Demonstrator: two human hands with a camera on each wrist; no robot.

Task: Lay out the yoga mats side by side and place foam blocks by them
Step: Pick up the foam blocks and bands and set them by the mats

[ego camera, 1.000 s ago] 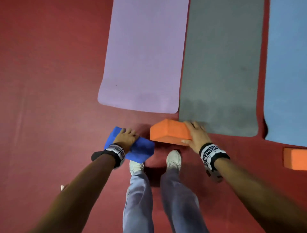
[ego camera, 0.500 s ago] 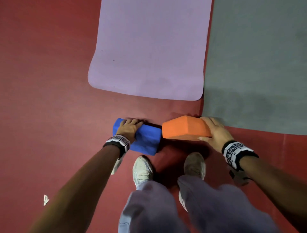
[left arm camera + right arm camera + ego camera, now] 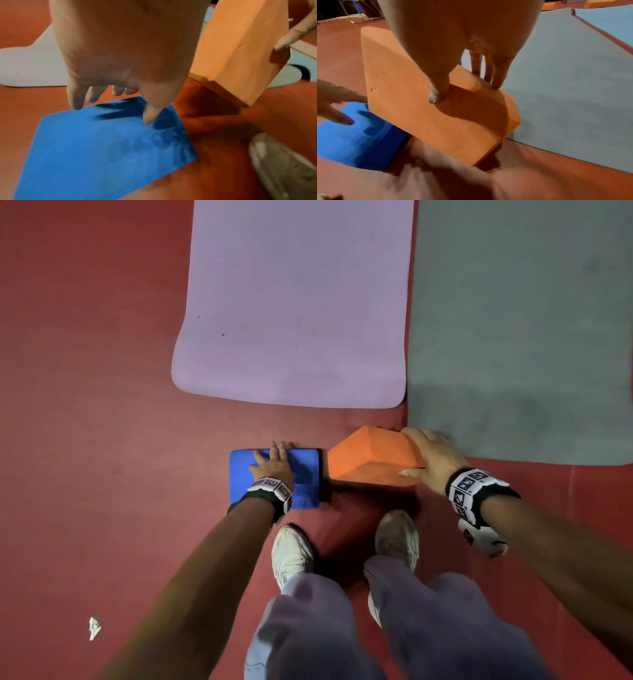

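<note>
A blue foam block (image 3: 305, 477) (image 3: 102, 148) (image 3: 351, 142) lies flat on the red floor below the lilac mat (image 3: 294, 302). My left hand (image 3: 274, 463) (image 3: 111, 100) hovers just over it with straight, spread fingers, off the foam in the left wrist view. An orange foam block (image 3: 370, 457) (image 3: 240, 47) (image 3: 428, 108) hangs tilted, one corner low near the floor, beside the grey mat (image 3: 513, 337) (image 3: 565, 81). My right hand (image 3: 428, 453) (image 3: 464, 92) grips its right end, thumb on the near face, fingers on the far face.
Both my feet in pale shoes (image 3: 291, 553) (image 3: 397, 539) stand just behind the blocks. A light-blue mat (image 3: 607, 20) lies beyond the grey one, with more orange blocks (image 3: 597, 2) far off. A white scrap (image 3: 93, 628) lies on the floor at the left.
The blue block has gone from held and tilted to flat on the floor, and my left hand has let go. The orange block stays gripped, now nearer the floor.
</note>
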